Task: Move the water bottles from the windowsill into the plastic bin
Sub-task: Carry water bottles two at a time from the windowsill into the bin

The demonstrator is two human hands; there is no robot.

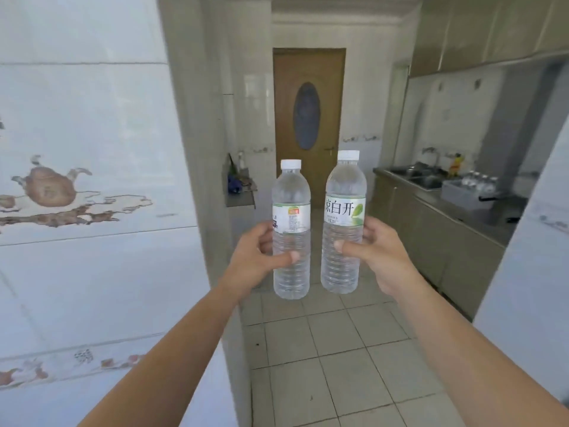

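I had two clear water bottles up in front of me, both upright and white-capped, held out at arm's length over the tiled floor (335, 343). The left bottle (291, 229) stood a little lower, its white label turned so that only part of the print showed; my left hand (257, 257) was wrapped around its lower half, thumb across the front and fingers behind. The right bottle (344, 223) leaned slightly toward my right side, with a label bearing large dark characters and a green leaf; my right hand (374, 254) gripped it below the label, thumb pressed on the ribbed body. The two bottles were just beside each other, their bases close but apart, and neither touched anything except my hands. Further off on my right ran a kitchen counter (471, 211) with a sink (421, 180) set into it, and on the counter sat a grey plastic bin (458, 194) that already held several capped bottles (482, 180), blurred at that distance. The bin was well apart from the two I carried. Straight ahead stood a brown door (309, 124) with an oval pane. A white tiled wall (86, 149) with a brown decorative motif filled my left side, and upper cabinets (480, 32) hung above the counter.
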